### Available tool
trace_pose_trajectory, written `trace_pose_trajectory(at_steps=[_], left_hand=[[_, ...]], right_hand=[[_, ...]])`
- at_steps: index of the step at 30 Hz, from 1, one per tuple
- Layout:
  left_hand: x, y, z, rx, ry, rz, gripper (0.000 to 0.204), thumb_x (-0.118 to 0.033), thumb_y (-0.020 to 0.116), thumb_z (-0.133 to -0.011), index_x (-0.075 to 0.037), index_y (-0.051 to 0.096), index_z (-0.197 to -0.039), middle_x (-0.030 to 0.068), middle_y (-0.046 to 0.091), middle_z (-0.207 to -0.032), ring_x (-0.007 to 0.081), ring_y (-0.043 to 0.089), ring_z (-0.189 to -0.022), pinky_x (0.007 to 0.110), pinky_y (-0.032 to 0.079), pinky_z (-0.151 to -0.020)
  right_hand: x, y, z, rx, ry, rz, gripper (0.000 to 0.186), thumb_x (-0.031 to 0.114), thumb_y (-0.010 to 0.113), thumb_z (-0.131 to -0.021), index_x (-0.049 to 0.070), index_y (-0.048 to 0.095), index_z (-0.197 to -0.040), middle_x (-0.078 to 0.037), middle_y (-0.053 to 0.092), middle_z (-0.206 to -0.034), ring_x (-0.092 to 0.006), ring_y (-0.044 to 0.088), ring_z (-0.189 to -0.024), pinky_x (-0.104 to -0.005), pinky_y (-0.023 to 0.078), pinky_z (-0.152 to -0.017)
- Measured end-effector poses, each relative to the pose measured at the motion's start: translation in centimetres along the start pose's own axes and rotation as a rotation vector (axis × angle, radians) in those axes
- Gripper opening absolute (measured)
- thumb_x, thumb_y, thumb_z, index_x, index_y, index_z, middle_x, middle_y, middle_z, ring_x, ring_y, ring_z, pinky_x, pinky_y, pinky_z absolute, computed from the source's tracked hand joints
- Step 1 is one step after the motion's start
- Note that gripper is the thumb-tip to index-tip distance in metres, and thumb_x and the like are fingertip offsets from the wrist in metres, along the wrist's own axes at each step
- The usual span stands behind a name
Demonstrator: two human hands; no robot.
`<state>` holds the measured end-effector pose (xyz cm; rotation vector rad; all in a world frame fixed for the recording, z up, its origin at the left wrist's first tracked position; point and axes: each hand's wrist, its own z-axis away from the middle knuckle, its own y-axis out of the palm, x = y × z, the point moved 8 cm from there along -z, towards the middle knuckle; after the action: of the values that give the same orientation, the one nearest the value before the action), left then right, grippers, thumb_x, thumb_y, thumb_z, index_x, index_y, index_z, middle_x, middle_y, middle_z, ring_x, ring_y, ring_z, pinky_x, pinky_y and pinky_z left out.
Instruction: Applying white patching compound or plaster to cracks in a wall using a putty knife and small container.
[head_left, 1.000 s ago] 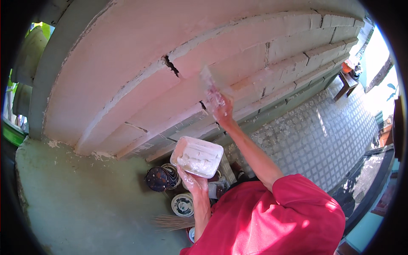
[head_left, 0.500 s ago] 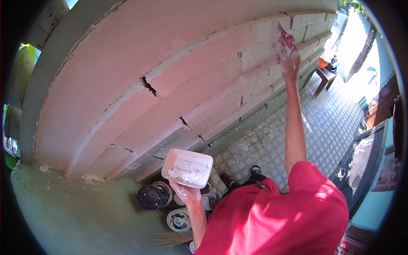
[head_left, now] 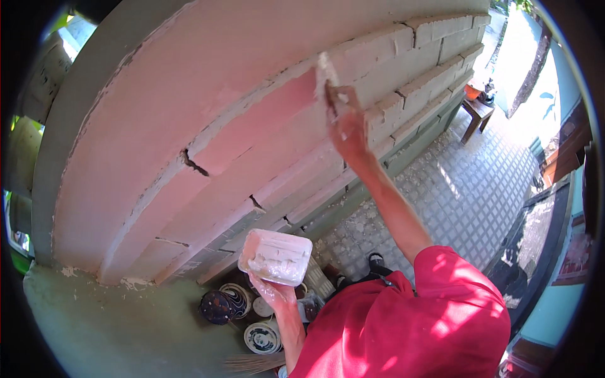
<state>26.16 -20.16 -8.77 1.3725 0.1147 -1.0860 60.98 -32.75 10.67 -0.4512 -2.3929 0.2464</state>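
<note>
My left hand [head_left: 272,288] is closed under a white rectangular tray [head_left: 274,255] holding creamy white paste, its palm and fingers smeared with the stuff. Up on the wall, my right hand [head_left: 346,129] grips a paste-coated putty knife [head_left: 326,74], whose pale blade is at a pinkish block course near the upper ledge. The pinkish wall [head_left: 145,113] has stepped block courses, with dark gaps [head_left: 195,162] in several joints.
Below me are a dark lidded container [head_left: 214,307], a white bucket [head_left: 261,337], straw bristles [head_left: 252,363] and my sandalled feet [head_left: 376,258]. A patterned tiled floor [head_left: 479,189] runs right toward a wooden bench [head_left: 476,114] with an orange object [head_left: 472,92]; a greenish ledge [head_left: 107,327] lies left.
My right hand rose to the upper right, then swept back leftward with the knife to the middle of the upper course. The tray sits lower in the view, still in my left hand.
</note>
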Motion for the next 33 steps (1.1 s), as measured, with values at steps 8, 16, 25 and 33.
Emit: trace_pose_trajectory(at_steps=[8,16,25,33], left_hand=[[3.1,3.3,0.2,0.011,-0.001,0.021,0.067,-0.052,0.059,-0.093,-0.011,0.041,-0.142,0.0095,0.048,-0.141,0.0318,0.049,-0.128,0.052,0.048,-0.101],[6.6,6.0,0.6,-0.036,0.014,0.027,0.067,-0.051,0.059,-0.093,-0.010,0.042,-0.143,0.0095,0.048,-0.141,0.0309,0.050,-0.128,0.051,0.048,-0.102],[9.5,9.7,0.6,0.024,0.017,0.062,0.067,-0.051,0.061,-0.092,-0.011,0.043,-0.143,0.0082,0.048,-0.142,0.0301,0.048,-0.130,0.050,0.045,-0.107],[10.5,9.5,1.0,-0.009,0.044,0.044,0.067,-0.051,0.059,-0.094,-0.011,0.042,-0.144,0.0084,0.047,-0.144,0.0301,0.047,-0.132,0.050,0.044,-0.108]], right_hand=[[-10.7,-8.4,-6.8,-0.150,0.117,-0.036,0.031,0.021,0.049,-0.100,0.007,0.069,-0.119,-0.018,0.066,-0.101,-0.0377,0.066,-0.086,-0.0441,0.051,-0.079],[-7.8,-3.4,-3.9,0.013,0.017,-0.196,0.033,0.015,0.050,-0.096,0.007,0.065,-0.124,-0.014,0.064,-0.109,-0.0364,0.066,-0.090,-0.0414,0.054,-0.078],[-7.5,-6.1,-5.6,-0.015,0.075,-0.175,0.038,0.005,0.053,-0.091,0.011,0.066,-0.126,-0.010,0.063,-0.117,-0.0317,0.067,-0.093,-0.0419,0.054,-0.073],[-4.0,-2.3,-3.9,0.193,-0.016,-0.095,0.044,0.006,0.058,-0.085,0.008,0.062,-0.129,-0.011,0.057,-0.122,-0.0337,0.067,-0.085,-0.0439,0.056,-0.068]])
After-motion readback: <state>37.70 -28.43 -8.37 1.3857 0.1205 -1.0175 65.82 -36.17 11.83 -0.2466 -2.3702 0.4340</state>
